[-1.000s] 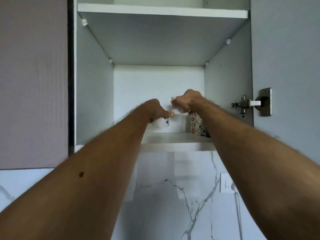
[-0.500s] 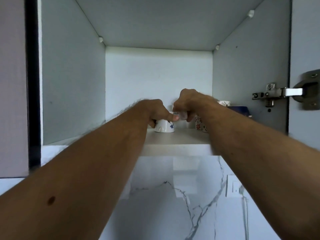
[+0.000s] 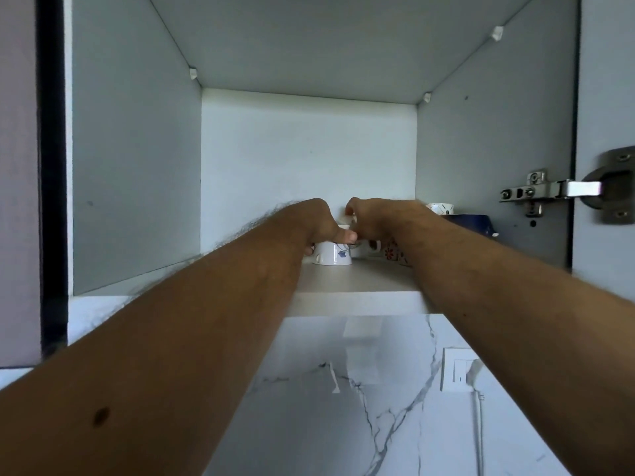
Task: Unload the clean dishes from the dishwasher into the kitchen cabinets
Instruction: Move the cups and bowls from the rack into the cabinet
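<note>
Both my arms reach into an open wall cabinet. A small white cup with a blue flower print (image 3: 332,254) stands upside down on the cabinet shelf (image 3: 357,280). My left hand (image 3: 318,221) grips it from above, thumb pointing right. My right hand (image 3: 369,218) is curled round a second white cup (image 3: 372,244), mostly hidden under the hand, just right of the first. Whether that cup rests on the shelf cannot be seen.
To the right on the shelf stand a red-patterned cup (image 3: 393,253), a dark blue bowl (image 3: 470,223) and a white patterned cup (image 3: 440,208) behind it. The open door's hinge (image 3: 549,192) is at the right. A marble wall with a socket (image 3: 458,371) lies below.
The view has come closer to the shelf and risen, so the shelf top shows. The blue-flower cup went from held above the shelf to standing on it. Both hands stay on their cups.
</note>
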`<state>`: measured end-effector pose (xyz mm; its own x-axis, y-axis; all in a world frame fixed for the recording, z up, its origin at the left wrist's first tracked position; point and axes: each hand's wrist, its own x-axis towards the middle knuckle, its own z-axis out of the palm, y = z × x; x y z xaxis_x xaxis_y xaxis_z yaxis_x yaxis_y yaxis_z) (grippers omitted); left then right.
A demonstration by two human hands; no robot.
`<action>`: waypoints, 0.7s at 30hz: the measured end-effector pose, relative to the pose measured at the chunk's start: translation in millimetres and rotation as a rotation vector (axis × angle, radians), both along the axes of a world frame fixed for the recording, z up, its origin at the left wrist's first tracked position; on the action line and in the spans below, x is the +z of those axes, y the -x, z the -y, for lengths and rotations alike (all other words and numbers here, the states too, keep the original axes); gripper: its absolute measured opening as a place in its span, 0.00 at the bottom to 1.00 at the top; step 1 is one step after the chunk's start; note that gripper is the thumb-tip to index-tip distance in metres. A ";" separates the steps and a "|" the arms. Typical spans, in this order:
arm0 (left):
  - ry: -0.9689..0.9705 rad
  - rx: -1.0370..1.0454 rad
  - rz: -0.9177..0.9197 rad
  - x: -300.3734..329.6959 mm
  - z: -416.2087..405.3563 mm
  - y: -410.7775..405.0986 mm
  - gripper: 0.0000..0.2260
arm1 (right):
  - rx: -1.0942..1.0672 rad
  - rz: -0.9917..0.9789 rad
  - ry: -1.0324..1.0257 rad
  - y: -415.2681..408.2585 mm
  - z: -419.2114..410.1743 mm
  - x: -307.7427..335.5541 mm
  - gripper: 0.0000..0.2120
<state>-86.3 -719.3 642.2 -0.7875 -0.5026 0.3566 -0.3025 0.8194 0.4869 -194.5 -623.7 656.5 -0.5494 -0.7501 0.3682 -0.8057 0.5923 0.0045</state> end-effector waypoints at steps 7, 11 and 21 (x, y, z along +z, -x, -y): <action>0.103 0.039 -0.006 3.3 -1.4 1.3 0.21 | -0.003 -0.006 -0.018 2.3 0.6 -2.0 0.23; 0.095 0.024 -0.005 3.5 1.1 3.0 0.20 | 0.000 -0.054 -0.030 -1.3 -2.3 -0.6 0.16; 0.124 0.039 0.001 3.8 -7.0 -1.9 0.21 | 0.108 -0.112 0.031 0.1 3.7 2.5 0.13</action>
<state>-84.3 -712.3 646.0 -0.7685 -0.4853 0.4169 -0.3362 0.8607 0.3822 -194.6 -627.4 659.0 -0.4205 -0.7898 0.4467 -0.8600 0.5038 0.0812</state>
